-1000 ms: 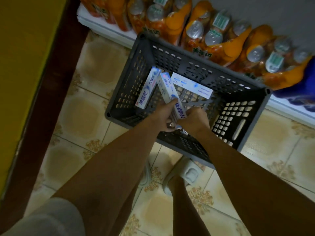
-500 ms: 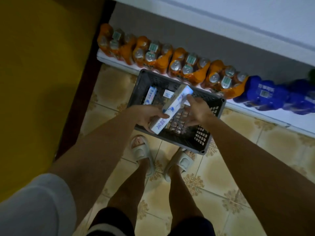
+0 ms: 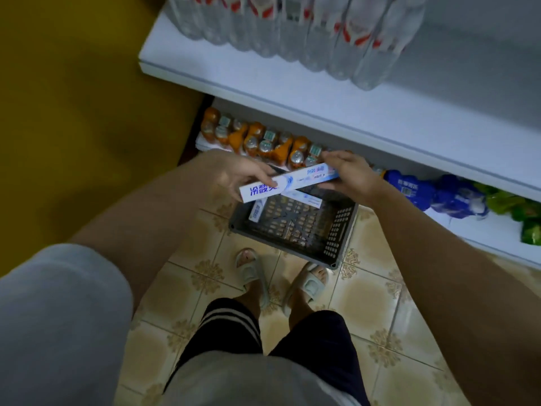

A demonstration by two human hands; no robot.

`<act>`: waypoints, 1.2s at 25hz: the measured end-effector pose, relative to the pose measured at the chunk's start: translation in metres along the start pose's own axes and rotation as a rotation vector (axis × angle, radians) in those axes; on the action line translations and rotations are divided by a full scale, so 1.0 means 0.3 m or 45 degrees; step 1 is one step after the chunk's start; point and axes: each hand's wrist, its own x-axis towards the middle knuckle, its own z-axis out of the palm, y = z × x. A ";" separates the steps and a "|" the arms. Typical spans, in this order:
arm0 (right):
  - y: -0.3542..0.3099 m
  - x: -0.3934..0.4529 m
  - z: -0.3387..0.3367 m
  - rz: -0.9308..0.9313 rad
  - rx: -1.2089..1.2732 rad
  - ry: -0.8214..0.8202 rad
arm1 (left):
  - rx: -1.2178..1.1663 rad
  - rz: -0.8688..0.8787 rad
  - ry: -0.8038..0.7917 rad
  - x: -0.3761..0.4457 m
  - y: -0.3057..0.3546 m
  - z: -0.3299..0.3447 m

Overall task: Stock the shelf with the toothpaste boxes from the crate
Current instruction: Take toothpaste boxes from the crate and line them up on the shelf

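A white and blue toothpaste box (image 3: 288, 183) is held level above the grey crate (image 3: 336, 238), my left hand (image 3: 234, 174) gripping its left end and my right hand (image 3: 349, 174) its right end. Inside the crate two more toothpaste boxes remain: one (image 3: 257, 210) leans at the left wall, another (image 3: 303, 197) lies along the far side, partly hidden by the held box. The white shelf (image 3: 322, 95) runs above and beyond the crate, its front part bare.
Clear water bottles (image 3: 292, 27) stand at the back of the white shelf. On the bottom shelf sit orange drink bottles (image 3: 263, 145), blue packs (image 3: 433, 194) and green packs (image 3: 515, 209). A yellow wall is at the left. My sandalled feet stand on tiled floor by the crate.
Both hands have lifted one toothpaste box out of the crate and turned it level. My head has risen, so the upper white shelf with water bottles has come into view.
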 end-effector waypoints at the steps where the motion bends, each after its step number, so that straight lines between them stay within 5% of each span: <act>1: -0.047 -0.045 -0.013 -0.025 0.022 0.037 | -0.047 0.057 0.011 -0.078 0.027 -0.018; 7: -0.335 -0.321 -0.081 -0.211 0.154 0.056 | -0.320 0.377 0.103 -0.460 0.187 -0.146; 12: -0.627 -0.560 -0.117 -0.375 0.169 0.004 | 0.041 0.497 0.150 -0.781 0.424 -0.162; 17: -0.946 -0.845 -0.171 -0.498 -0.229 -0.045 | 0.283 0.687 0.262 -1.148 0.646 -0.172; 22: -1.196 -1.113 -0.157 -0.874 -0.428 0.149 | 0.344 0.987 0.403 -1.525 0.841 -0.188; 30: -1.423 -1.408 -0.170 -1.459 -0.009 0.495 | 0.478 1.433 0.440 -1.951 1.125 -0.106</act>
